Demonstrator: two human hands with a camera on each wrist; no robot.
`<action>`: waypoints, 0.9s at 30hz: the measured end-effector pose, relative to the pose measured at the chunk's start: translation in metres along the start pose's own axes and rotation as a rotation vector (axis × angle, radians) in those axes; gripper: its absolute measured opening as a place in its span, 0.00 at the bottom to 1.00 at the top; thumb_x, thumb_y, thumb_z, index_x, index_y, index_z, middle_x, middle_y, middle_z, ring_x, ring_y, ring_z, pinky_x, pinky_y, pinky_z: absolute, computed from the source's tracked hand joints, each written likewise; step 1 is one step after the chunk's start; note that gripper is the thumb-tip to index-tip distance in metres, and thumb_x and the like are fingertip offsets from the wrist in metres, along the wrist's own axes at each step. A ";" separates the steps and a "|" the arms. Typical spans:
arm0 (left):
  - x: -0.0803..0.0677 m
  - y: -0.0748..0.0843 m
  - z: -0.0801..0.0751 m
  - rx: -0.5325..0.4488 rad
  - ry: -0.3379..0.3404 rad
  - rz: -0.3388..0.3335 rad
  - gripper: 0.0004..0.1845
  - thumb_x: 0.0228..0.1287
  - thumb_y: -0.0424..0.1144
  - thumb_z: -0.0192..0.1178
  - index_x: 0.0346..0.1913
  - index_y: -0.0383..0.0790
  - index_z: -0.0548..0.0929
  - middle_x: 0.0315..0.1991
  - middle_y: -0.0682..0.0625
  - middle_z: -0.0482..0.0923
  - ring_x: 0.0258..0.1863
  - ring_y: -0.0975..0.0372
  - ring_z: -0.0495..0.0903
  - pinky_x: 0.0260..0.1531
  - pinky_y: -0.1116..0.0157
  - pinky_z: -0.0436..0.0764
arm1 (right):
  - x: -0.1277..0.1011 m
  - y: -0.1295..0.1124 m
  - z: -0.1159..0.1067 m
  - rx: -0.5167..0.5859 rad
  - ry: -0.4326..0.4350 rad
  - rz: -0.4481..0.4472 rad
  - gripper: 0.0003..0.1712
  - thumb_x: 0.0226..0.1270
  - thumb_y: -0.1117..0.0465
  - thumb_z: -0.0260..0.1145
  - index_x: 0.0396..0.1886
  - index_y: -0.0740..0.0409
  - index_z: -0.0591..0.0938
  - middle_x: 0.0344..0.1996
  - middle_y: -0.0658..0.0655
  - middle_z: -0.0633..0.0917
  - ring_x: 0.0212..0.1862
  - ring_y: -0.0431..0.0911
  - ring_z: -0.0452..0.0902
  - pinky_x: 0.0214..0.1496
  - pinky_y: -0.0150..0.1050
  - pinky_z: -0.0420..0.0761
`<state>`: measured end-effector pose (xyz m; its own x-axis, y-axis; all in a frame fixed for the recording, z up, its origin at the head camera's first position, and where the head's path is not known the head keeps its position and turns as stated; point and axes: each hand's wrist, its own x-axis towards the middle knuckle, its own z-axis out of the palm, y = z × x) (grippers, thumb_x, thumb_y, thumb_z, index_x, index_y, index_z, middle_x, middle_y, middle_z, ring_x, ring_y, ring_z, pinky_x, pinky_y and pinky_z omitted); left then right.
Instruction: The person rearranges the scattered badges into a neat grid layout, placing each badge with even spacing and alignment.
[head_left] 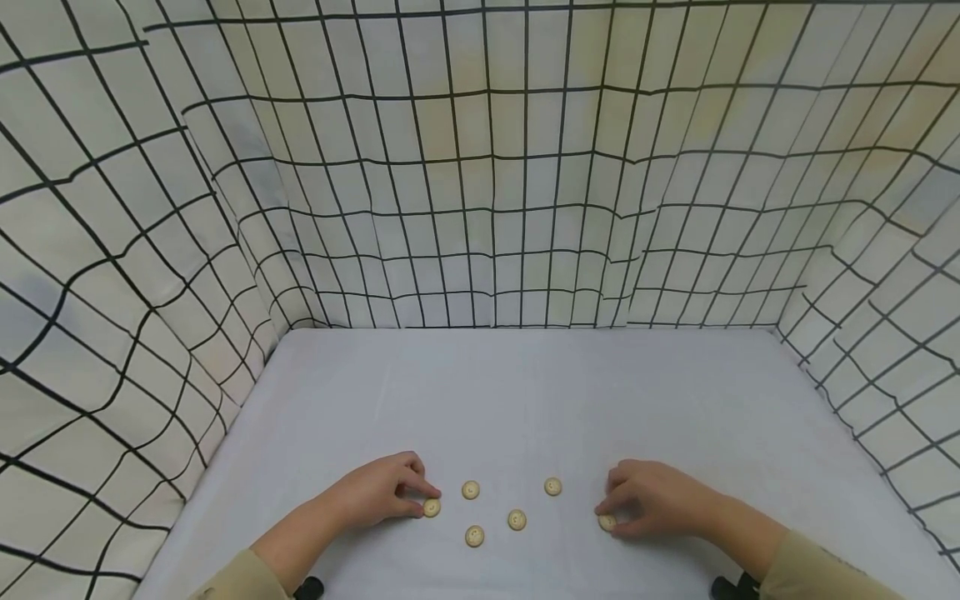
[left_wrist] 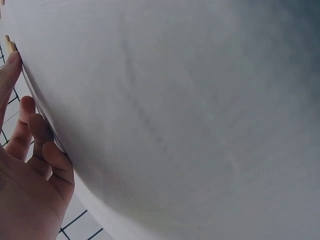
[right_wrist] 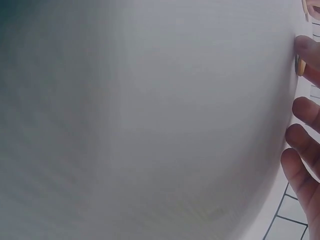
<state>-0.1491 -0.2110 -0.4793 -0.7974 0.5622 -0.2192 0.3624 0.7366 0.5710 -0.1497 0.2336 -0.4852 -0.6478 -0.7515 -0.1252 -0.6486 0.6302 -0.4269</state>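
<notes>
Six small round buttons lie on a white table (head_left: 525, 400), all pale cream or light wood in colour, each with a raised rim and tiny holes near the middle. Taking the centre button (head_left: 517, 520) as the landmark: one button (head_left: 470, 489) sits up and to its left, another (head_left: 552, 486) up and to its right, and a third (head_left: 474, 536) down and to its left, all near but apart from it.

The left hand (head_left: 378, 492) lies further left of the centre button, palm down, thumb and forefinger closed in a narrow pinch on the left button (head_left: 431, 507), which stays flat on the table. In the left wrist view only an edge of that button (left_wrist: 10, 45) shows at the fingertip, with the other fingers loosely curled against the cloth.

The right hand (head_left: 652, 498) lies to the right of the centre button, fingers curled over the right button (head_left: 607, 522), thumb and forefinger tips pinching it narrowly against the surface. The right wrist view shows just a sliver of it (right_wrist: 299, 65) between fingertips.

The table is covered in smooth, plain white cloth. Around it on three sides hangs a cream curtain (head_left: 480, 167) printed with a black grid, wrinkled at the corners. Both forearms wear tan sleeves (head_left: 817, 571).
</notes>
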 end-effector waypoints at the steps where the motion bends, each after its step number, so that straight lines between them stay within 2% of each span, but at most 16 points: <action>1: 0.000 0.000 0.000 -0.002 0.000 0.000 0.14 0.57 0.46 0.72 0.47 0.61 0.90 0.41 0.67 0.72 0.33 0.71 0.70 0.35 0.67 0.72 | 0.000 0.000 0.000 0.001 0.000 0.002 0.15 0.57 0.46 0.75 0.46 0.34 0.89 0.34 0.32 0.75 0.36 0.30 0.67 0.39 0.32 0.74; 11: 0.001 0.000 -0.001 -0.035 -0.014 -0.008 0.14 0.56 0.46 0.73 0.47 0.60 0.90 0.39 0.66 0.72 0.34 0.69 0.71 0.35 0.68 0.72 | 0.009 0.006 -0.006 -0.010 0.012 0.023 0.15 0.57 0.46 0.75 0.45 0.36 0.89 0.33 0.31 0.76 0.36 0.30 0.69 0.41 0.34 0.75; 27: 0.004 -0.001 -0.003 -0.053 -0.047 -0.045 0.13 0.56 0.45 0.73 0.46 0.62 0.90 0.37 0.66 0.74 0.35 0.68 0.70 0.36 0.67 0.71 | 0.034 0.012 -0.022 -0.012 0.096 0.059 0.13 0.57 0.49 0.76 0.43 0.39 0.90 0.32 0.32 0.78 0.36 0.31 0.71 0.40 0.34 0.76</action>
<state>-0.1541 -0.2103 -0.4787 -0.7884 0.5467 -0.2819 0.2993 0.7414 0.6007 -0.1882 0.2199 -0.4744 -0.7200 -0.6911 -0.0637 -0.6124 0.6758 -0.4103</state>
